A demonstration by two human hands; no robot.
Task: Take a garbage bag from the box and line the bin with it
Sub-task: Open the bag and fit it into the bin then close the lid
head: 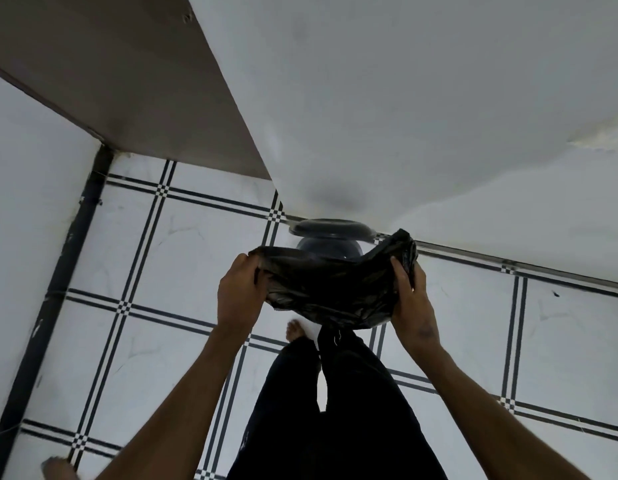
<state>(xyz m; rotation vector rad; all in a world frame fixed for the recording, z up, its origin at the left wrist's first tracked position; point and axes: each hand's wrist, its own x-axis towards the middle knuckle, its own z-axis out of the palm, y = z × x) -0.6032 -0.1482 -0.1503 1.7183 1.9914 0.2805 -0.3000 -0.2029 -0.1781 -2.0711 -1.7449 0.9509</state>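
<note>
White floor tiles [196, 244] with dark checked grid lines run up to a white wall [404, 98]. The dark bin [330, 237] stands against that wall. Left hand [240, 289] and right hand [413, 299] each grip an edge of the black garbage bag [328, 292], held just above the bin. No writing is legible.

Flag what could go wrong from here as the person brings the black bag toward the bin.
1. The bag hangs bunched between the left hand and right hand, its mouth not clearly open; it may need more spreading before it fits.
2. The bag hides most of the bin, so lining up with the rim could be guesswork.
3. The bin sits against the wall, leaving little room to stretch the bag over the far rim.
</note>
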